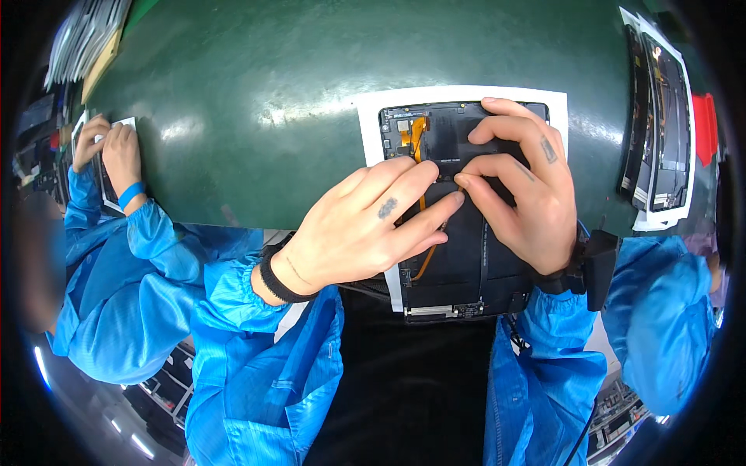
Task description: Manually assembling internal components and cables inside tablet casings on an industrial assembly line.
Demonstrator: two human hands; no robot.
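Observation:
An opened tablet (458,256) with a dark inside lies on a white sheet (561,124) in front of me. An orange flex cable (417,133) shows at its upper left, and a thin orange strip (426,262) runs lower down, partly covered by my fingers. My left hand (365,221) reaches over the tablet with its fingers stretched out and their tips at its middle. My right hand (532,186) pinches thumb and index finger together there, just beside the left fingertips. A tiny orange bit shows at the pinch; what it is cannot be made out.
Green tabletop (272,70) extends beyond the tablet. More open tablet parts (664,128) on white sheets stand at the right, near a red bin (705,128). At the left, a co-worker's hands (116,151) work on another device. Stacked sheets (85,39) lie at the far left.

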